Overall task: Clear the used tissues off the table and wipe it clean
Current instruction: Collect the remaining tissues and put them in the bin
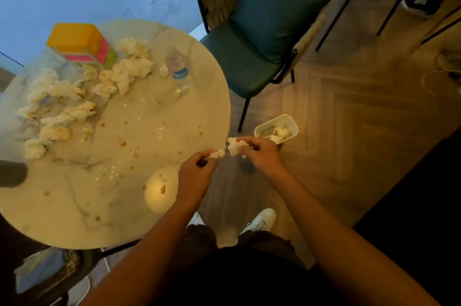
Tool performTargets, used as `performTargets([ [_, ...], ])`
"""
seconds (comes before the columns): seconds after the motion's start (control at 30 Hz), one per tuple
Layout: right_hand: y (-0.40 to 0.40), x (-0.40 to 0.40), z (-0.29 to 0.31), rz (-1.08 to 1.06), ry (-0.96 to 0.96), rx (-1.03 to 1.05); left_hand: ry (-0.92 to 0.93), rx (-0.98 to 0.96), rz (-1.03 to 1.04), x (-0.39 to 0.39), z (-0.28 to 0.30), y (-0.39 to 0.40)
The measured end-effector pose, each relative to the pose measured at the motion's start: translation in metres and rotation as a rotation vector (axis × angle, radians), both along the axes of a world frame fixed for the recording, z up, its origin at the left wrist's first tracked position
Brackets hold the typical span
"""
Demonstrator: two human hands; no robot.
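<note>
The left hand's fingers (209,159) are curling around a small wad of tissue (217,153), pinching it at the table's near right edge. The left hand (195,171) is hovering just over that rim. The right hand's fingers (245,143) are closing on a second, larger wad (234,146), which is sticking out to the left of the right hand (258,153); this hand is hanging past the table edge, above the floor. The two wads are lying close to each other, apparently not touching.

Just beyond the right hand, a small white bin (289,122) is sitting on the wooden floor (361,131) with crumpled tissues (280,133) inside.

On the round marble table (74,206), many more used tissues (74,96) are lying piled across the far left part, beside a yellow and pink box (79,43). A water bottle (178,69) is standing near the far right edge, possibly tilted, though the wide lens is distorting it. Crumbs (123,143) are scattering across the middle of the top. A green chair (262,31) is standing beside the table.
</note>
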State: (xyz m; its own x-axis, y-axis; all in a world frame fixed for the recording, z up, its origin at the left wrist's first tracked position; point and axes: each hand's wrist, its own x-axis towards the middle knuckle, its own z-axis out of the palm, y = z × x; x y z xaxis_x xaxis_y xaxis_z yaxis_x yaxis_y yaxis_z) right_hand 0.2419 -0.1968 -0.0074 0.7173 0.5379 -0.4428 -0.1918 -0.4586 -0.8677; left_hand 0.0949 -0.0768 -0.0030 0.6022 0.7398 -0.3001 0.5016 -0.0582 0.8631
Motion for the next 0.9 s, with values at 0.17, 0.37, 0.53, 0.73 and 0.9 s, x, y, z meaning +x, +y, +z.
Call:
performTargets([
  [0.17, -0.026, 0.020, -0.011, -0.075, 0.088, 0.028, -0.002, -0.028, -0.042, 0.035, 0.000, -0.025],
  [0.37, -0.047, 0.051, -0.012, -0.129, 0.093, -0.013, -0.040, -0.161, -0.050, 0.082, -0.015, -0.028],
  [0.53, -0.063, 0.098, -0.008, -0.145, -0.009, -0.104, -0.012, -0.251, -0.084, 0.137, -0.033, -0.024],
  [0.73, -0.064, 0.153, -0.013, -0.249, -0.082, -0.151, -0.031, -0.340, -0.206, 0.201, -0.043, -0.018],
  [0.9, -0.060, 0.186, -0.043, -0.313, -0.025, -0.237, 0.025, -0.276, -0.192, 0.240, -0.071, -0.018],
])
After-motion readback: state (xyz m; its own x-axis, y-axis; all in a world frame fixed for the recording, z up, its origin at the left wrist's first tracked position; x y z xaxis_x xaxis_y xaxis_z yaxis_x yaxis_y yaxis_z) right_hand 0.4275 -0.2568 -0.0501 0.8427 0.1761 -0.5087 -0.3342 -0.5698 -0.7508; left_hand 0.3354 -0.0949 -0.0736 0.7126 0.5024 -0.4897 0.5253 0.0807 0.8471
